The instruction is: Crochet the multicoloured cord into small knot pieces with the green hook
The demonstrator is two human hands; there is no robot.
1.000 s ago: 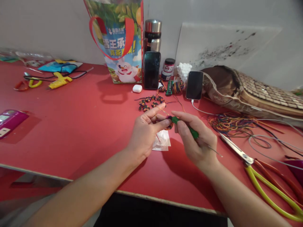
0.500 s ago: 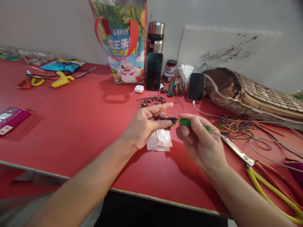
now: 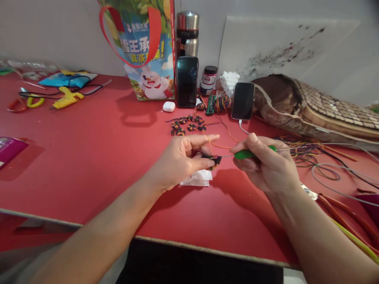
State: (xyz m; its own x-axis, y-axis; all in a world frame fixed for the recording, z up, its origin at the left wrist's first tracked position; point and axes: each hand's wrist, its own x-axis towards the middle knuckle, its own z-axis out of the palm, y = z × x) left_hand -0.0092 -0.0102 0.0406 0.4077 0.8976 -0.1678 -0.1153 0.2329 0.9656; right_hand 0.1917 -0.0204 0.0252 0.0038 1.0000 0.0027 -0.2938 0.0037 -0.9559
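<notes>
Near edge of a red table (image 3: 89,165) across the foreground. At right, scissors (image 3: 322,200) with red and yellow handles, partly covered by the right forearm. At centre, both hands above the tabletop. Right hand (image 3: 266,161): thumb and index finger pinching the grip of a green-handled hook (image 3: 245,154), other fingers curled beneath; thin shaft directed leftward to a small yarn piece (image 3: 216,161), dark with orange flecks. Left hand (image 3: 185,159): thumb and opposing fingers pinching this same piece at the tips; index finger extended apart, an orange strand (image 3: 209,143) across it. Entry of the shaft's tip into the piece too small to tell. Below the left hand, white paper (image 3: 197,180). Beyond, at right, tangled threads (image 3: 308,152), partly behind the right hand; at centre, a cluster of round yarn pieces (image 3: 192,127). Farther back, a white case (image 3: 168,106), two upright phones (image 3: 187,82), a ball of multicoloured yarn (image 3: 222,103) and a dark-lidded jar (image 3: 208,80). Rearmost, a printed bag (image 3: 155,83) beside a steel flask (image 3: 188,21).
</notes>
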